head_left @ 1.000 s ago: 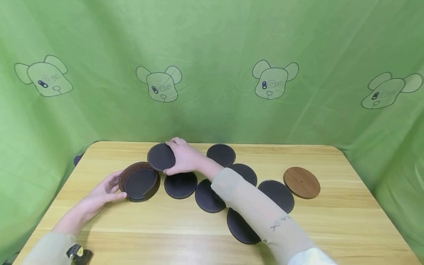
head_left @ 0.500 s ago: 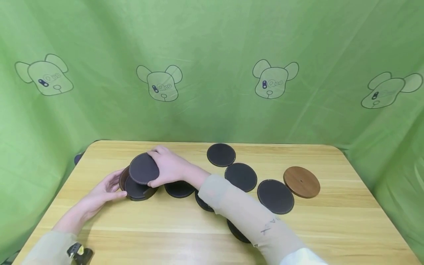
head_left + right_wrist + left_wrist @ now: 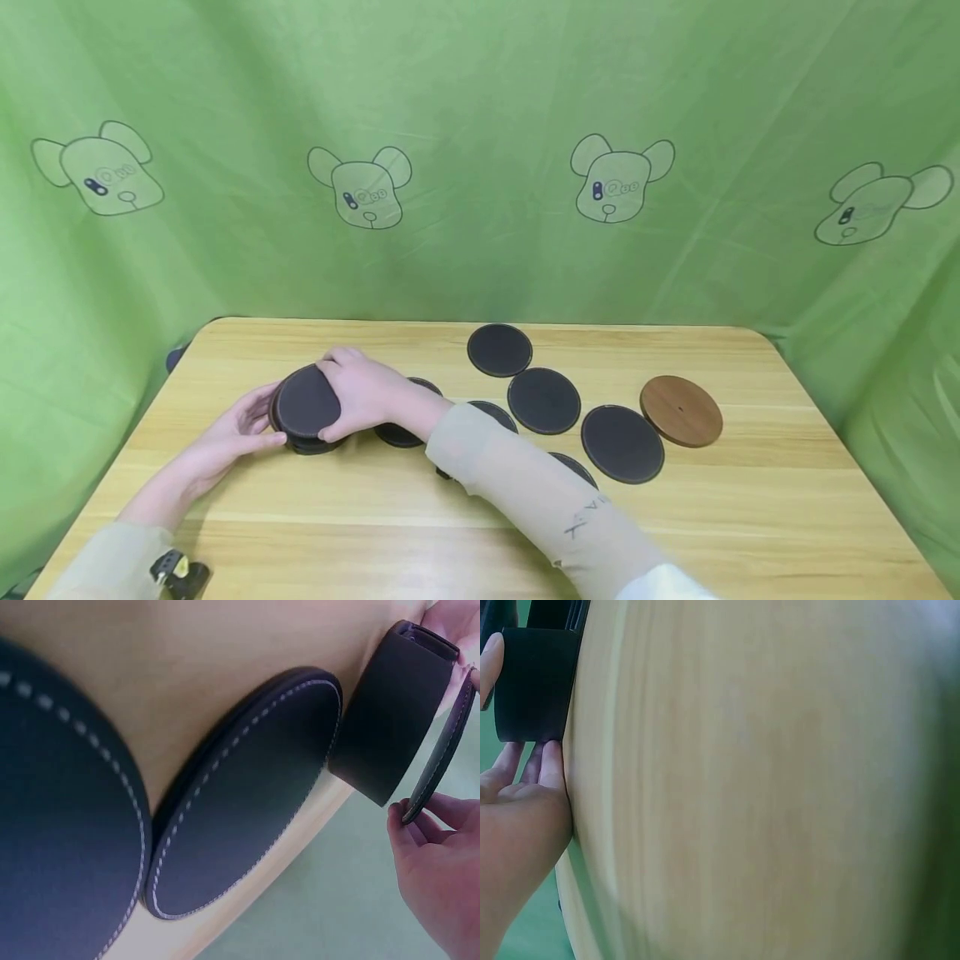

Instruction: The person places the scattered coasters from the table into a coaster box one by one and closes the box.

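Observation:
My right hand [image 3: 367, 392] pinches a round black coaster [image 3: 303, 404] by its edge. The coaster sits over the mouth of a round dark coaster holder [image 3: 394, 712], and in the right wrist view a gap shows between the two. My left hand [image 3: 221, 446] holds the holder at its left side, thumb in front and fingers behind. The holder's side wall [image 3: 536, 686] shows in the left wrist view. From the head view, the coaster hides most of the holder's inside.
Several black stitched coasters [image 3: 543, 400] lie flat across the table [image 3: 360, 533], some partly under the right sleeve [image 3: 517, 492]. A brown wooden disc [image 3: 681, 411] lies at the right. A green curtain [image 3: 480, 250] stands behind the table.
My right hand has carried its coaster left and toward me, from beside the holder to over its mouth, and lowered it. The left hand stays in place.

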A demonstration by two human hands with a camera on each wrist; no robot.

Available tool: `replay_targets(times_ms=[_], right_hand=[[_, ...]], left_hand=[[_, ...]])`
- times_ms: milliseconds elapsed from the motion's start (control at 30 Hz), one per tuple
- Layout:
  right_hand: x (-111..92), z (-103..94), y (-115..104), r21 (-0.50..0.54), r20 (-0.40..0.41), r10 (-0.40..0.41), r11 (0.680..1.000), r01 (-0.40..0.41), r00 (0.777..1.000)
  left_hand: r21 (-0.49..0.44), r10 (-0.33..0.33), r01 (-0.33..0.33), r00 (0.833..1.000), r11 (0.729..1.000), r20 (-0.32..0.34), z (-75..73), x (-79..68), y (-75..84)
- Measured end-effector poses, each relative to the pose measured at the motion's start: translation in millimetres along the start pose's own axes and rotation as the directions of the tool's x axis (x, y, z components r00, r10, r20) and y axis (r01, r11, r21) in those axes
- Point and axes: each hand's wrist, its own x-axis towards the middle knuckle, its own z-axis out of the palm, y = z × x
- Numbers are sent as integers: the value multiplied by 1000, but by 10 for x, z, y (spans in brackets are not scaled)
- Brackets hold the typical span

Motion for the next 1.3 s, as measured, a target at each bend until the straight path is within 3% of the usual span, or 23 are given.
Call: replay_targets(times_ms=[233,633,967,1300], right_hand=[[54,81,-60,-100,11,20,995,-19,1000],[88,129,-200,-224,-14,67,972,-68,998],[88,221,-242,-322,-53,66,943,-80,996],[54,305,-222,-342,-61,74,935,-91,995]], left_hand=[[-8,12,-12,1000,1000,1,-3,-7,2],[-19,87,-87,996,996,6,-12,-25,-21],[6,34,-34,999,999,0,10,-10,-2],[11,20,-20,1000,1000,-6,27,-3,3]])
